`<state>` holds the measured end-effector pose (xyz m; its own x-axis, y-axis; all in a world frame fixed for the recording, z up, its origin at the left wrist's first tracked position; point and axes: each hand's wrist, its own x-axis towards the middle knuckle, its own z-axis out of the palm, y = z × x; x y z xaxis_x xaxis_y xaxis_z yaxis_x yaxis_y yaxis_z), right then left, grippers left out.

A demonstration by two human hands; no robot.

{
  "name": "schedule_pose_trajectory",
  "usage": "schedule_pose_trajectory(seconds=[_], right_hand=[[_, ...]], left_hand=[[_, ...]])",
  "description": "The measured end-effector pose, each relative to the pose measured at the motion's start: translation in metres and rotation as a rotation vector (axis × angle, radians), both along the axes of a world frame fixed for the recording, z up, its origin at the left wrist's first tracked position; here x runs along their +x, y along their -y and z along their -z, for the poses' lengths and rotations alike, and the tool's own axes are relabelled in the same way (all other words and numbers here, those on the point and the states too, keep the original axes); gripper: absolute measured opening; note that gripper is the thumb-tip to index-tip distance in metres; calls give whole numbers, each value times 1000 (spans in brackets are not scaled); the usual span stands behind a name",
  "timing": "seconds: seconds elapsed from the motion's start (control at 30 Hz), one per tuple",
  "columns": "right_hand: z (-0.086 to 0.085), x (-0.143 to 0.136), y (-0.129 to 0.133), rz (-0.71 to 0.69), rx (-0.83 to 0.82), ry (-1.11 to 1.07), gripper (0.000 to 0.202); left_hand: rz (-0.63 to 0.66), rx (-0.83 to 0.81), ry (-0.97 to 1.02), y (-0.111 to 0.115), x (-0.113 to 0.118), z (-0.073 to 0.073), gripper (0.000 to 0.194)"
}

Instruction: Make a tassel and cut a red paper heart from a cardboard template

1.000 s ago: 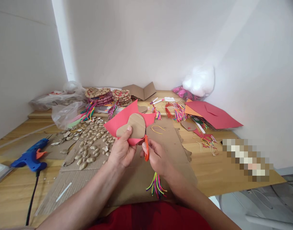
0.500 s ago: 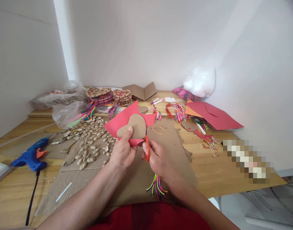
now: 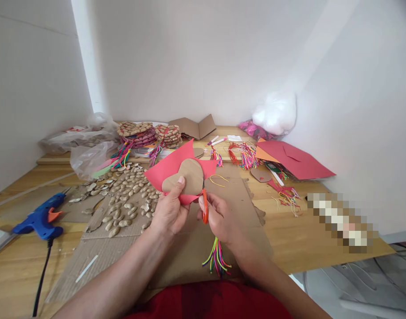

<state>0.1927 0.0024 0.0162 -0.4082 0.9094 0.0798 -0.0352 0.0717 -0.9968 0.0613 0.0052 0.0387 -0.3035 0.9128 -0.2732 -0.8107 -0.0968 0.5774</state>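
Red paper [image 3: 171, 164] lies behind the heart [image 3: 192, 172], both pinched in our left hand [image 3: 171, 210]; at the heart's right edge, our right hand [image 3: 220, 217] grips scissors [image 3: 205, 210], barely shifted, so cutting remains partway.

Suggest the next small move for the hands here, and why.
Probably a short snip close along the cardboard cutout's right edge: the right hand holds the orange-handled scissors there, the left hand has its thumb on the cutout over the red paper, and surplus paper sticks out beyond it.
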Motion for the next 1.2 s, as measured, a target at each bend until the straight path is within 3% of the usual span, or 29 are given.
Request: schedule_pose_trajectory(seconds=[0.17,0.47,0.83,1.2], right_hand=[[-7,1,1,27,-8,29,31],[8,1,-1,45,-16,24,35],[-15,8,-2,42,-82,56,30],[-7,10,-5,34,-39,-3,34]], left_hand=[[-37,20,-25,-1,0,1,25],[-36,44,-45,-1,0,4,20],[11,27,-37,-2,1,1,19],[16,46,-65,-2,-2,0,27]])
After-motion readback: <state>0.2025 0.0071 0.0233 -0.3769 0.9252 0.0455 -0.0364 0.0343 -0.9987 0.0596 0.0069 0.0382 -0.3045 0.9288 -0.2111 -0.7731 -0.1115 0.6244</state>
